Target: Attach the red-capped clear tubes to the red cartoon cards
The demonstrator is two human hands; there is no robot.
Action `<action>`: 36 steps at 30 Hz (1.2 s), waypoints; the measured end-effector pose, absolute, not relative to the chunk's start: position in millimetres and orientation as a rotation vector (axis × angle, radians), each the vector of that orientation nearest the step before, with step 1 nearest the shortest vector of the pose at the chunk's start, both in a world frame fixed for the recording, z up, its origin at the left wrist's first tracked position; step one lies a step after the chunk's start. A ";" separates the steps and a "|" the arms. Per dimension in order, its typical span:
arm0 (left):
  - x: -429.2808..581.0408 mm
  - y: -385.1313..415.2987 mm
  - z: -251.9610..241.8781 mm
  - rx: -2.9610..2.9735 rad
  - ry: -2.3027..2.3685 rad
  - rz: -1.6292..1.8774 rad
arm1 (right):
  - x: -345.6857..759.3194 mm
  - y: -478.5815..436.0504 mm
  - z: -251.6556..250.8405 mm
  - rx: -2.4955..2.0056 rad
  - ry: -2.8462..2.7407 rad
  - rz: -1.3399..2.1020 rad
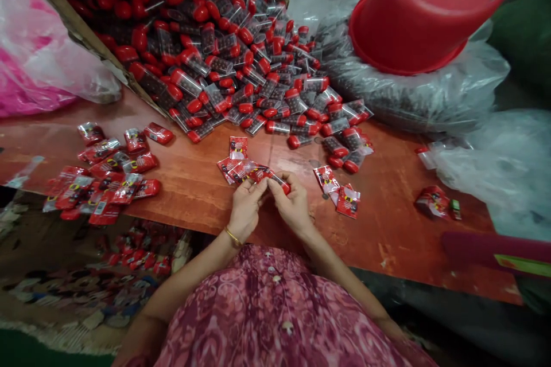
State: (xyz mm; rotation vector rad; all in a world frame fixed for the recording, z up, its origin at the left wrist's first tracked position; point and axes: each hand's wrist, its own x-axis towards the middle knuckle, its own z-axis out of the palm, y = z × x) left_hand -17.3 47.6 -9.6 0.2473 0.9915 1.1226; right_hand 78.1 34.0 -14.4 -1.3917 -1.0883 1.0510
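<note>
Between my fingertips, over the front of the red-brown table, is a small red printed packet [272, 175] in shiny clear wrap. My left hand [248, 206], with a gold bangle at the wrist, pinches its near side. My right hand [293, 200] is closed on its right part, thumb on top. The fingers cover much of the packet. Just behind my left hand lie flat red printed cards [238, 149], partly overlapping. More red cards [348, 200] rest to the right of my right hand. A heap of clear tubes with red ends [258, 86] spreads behind both hands.
The tubes spill from a cardboard box [77, 28] at the back left. Filled red packets [107, 178] are piled on the left. A red bucket [430, 11] stands upside down on a plastic bag [413, 97]. At right are a crumpled red packet [433, 203] and a purple roll [486, 248].
</note>
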 end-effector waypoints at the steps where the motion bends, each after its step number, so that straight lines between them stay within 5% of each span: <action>1: -17.8 48.5 -9.5 0.235 0.984 1.143 | 76.9 36.1 -16.1 -1.373 -1.107 1.057; 6: -30.6 55.2 -4.3 0.191 0.956 1.208 | 80.0 36.6 -23.9 -1.193 -1.157 1.365; 13: -33.6 58.3 -4.7 0.261 0.890 1.170 | 75.3 24.0 -28.4 -1.270 -1.228 1.097; 36: -47.7 63.4 -7.6 0.559 0.898 1.168 | 65.7 58.1 -19.3 -1.162 -0.791 1.680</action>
